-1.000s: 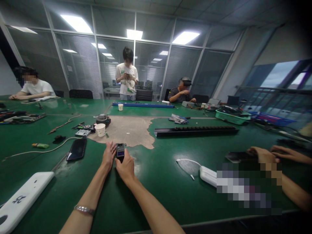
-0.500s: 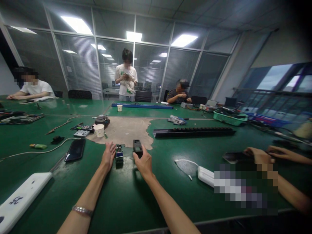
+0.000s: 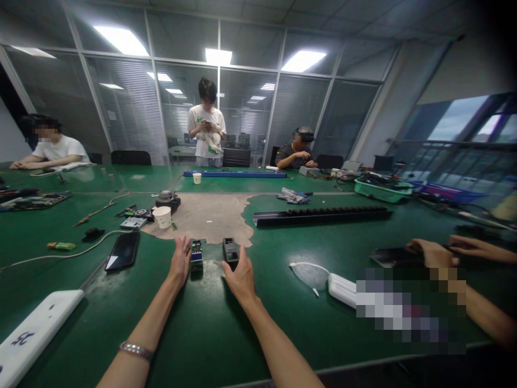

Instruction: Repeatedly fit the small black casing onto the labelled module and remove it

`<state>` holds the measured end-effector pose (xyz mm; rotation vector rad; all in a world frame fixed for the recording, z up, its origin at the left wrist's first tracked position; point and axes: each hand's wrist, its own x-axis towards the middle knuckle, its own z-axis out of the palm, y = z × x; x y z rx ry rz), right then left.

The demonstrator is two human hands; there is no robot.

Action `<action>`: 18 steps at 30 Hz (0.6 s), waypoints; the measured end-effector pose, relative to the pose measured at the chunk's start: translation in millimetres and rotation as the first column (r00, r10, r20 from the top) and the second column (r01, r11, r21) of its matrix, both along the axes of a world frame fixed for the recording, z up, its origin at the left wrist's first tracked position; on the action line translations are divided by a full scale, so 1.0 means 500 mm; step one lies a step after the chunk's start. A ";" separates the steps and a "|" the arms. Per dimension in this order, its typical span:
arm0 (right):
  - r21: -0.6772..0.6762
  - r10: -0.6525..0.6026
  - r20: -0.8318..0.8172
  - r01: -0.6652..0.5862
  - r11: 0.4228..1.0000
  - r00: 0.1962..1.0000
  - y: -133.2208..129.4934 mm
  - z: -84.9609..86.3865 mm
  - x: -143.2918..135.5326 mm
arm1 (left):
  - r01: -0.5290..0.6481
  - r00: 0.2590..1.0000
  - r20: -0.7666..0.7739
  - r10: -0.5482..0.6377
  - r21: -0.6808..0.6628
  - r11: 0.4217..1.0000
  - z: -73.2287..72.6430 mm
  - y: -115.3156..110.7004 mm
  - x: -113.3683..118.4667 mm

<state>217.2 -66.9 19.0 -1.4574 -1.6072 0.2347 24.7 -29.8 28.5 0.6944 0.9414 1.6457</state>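
Paper cup: A patterned paper cup (image 3: 162, 217) stands on the green tabletop (image 3: 283, 312), a marker for the work before me.
Circuit-board module: The exposed circuit-board module (image 3: 196, 255), blue panel uppermost, sits right of the cup and nearer my side.
Left hand: The left hand (image 3: 180, 260), fingers extended and not closed on anything, lies alongside the module, right of and nearer than the cup; whether it touches, I cannot tell.
Dark grey plastic housing: The dark grey plastic housing (image 3: 231, 251) is farther right of the cup, apart from the module.
Right hand: The right hand (image 3: 241, 274) has thumb and fingers about the housing's near end; whether the housing rests on the tabletop is unclear.
Careful handling: In my judgement, a light grip on the housing's sides is best, kept level and clear of the module; any steadying should be by board edges, off the bare components.
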 end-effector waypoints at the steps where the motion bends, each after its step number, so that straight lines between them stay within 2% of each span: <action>1: -0.001 0.005 -0.014 -0.005 1.000 1.000 0.002 -0.002 0.000 | -0.015 1.000 -0.001 0.015 0.003 1.000 -0.001 0.000 0.003; 6: -0.008 0.048 -0.086 -0.048 0.999 0.995 0.004 0.002 -0.004 | -0.065 0.998 -0.024 0.066 0.011 0.998 -0.001 0.001 0.013; 9: -0.015 0.084 -0.136 -0.087 0.996 0.987 -0.004 0.027 -0.019 | -0.039 0.999 -0.030 0.039 0.011 0.999 0.001 0.003 0.010; 14: 0.065 0.170 -0.172 -0.161 0.985 0.970 -0.005 0.085 -0.078 | -0.095 0.995 -0.022 0.095 -0.003 0.995 0.007 0.006 -0.009; 18: 0.071 0.188 -0.116 -0.181 0.981 0.975 0.006 0.102 -0.132 | -0.112 0.993 -0.034 0.112 0.016 0.994 0.007 0.004 -0.023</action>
